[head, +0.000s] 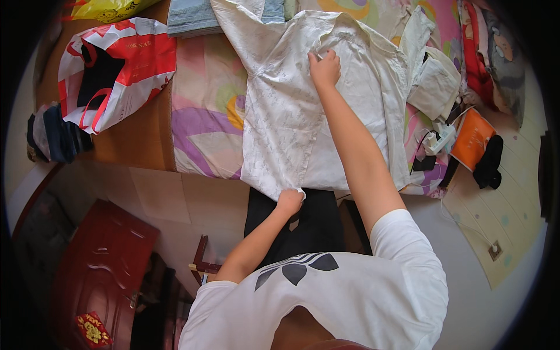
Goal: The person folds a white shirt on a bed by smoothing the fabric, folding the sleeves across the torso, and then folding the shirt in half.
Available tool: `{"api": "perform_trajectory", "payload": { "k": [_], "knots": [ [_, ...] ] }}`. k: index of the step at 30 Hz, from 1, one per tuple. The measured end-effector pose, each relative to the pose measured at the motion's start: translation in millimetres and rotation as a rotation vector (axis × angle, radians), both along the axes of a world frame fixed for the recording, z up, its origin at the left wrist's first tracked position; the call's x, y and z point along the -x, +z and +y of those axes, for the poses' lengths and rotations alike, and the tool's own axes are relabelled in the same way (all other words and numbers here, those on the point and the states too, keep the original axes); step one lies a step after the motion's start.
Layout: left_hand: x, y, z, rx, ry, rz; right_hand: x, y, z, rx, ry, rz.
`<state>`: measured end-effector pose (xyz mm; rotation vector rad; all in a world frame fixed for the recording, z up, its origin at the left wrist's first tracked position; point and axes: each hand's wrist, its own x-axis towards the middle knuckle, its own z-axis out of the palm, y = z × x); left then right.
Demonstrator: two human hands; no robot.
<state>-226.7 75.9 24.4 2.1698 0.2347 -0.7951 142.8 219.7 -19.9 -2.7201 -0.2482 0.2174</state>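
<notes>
A white patterned shirt (280, 113) lies spread over the bed, its front unfastened and its collar end away from me. My left hand (290, 201) grips the bottom corner of one front panel, just past the bed's near edge. Farther up, my right hand (325, 69) pinches the edge of that same panel near the collar. The inside of the shirt's back shows to the right of my right forearm. One sleeve reaches up and to the left, partly over folded light-blue denim (192, 17).
A red and white bag (148, 57) stands left on the brown bed board (140, 148). At right are a white cap (435, 83), a power strip (439, 139) with cords, an orange bag (472, 139) and black socks (488, 162). A dark red door (105, 253) is at lower left.
</notes>
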Motion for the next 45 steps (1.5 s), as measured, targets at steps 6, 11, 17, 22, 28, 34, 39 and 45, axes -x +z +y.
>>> {"api": "perform_trajectory", "payload": {
  "k": [6,11,17,22,28,34,39,45],
  "knots": [
    [-18.8,15.8,4.6,0.135,-0.002,0.001,-59.2,-11.9,10.4,-0.218,0.043,0.139],
    [-19.8,13.1,-2.5,0.183,-0.026,-0.028,-109.1,-22.0,-7.1,-0.349,0.098,0.080],
    [-20.6,-27.2,-12.1,0.057,-0.070,0.135,-114.0,-44.6,-30.7,-0.227,0.068,0.195],
    [-18.6,-36.8,-13.8,0.054,-0.068,0.156,-122.2,-37.9,-36.3,-0.118,0.073,0.174],
    [-75.5,-0.8,23.6,0.333,0.252,0.127,-117.0,-7.2,-69.6,-0.014,0.234,-0.427],
    [-255.8,19.3,111.9,0.124,0.658,-0.317,-168.6,-10.3,-116.8,0.182,0.362,-0.342],
    [-401.1,-38.1,180.6,-0.367,0.747,-0.663,-217.3,-19.3,-114.7,0.269,0.395,-0.262],
    [-486.3,-85.4,229.5,-0.704,0.663,-0.649,-266.4,-19.2,-112.4,0.182,0.408,-0.255]
  ]
}}
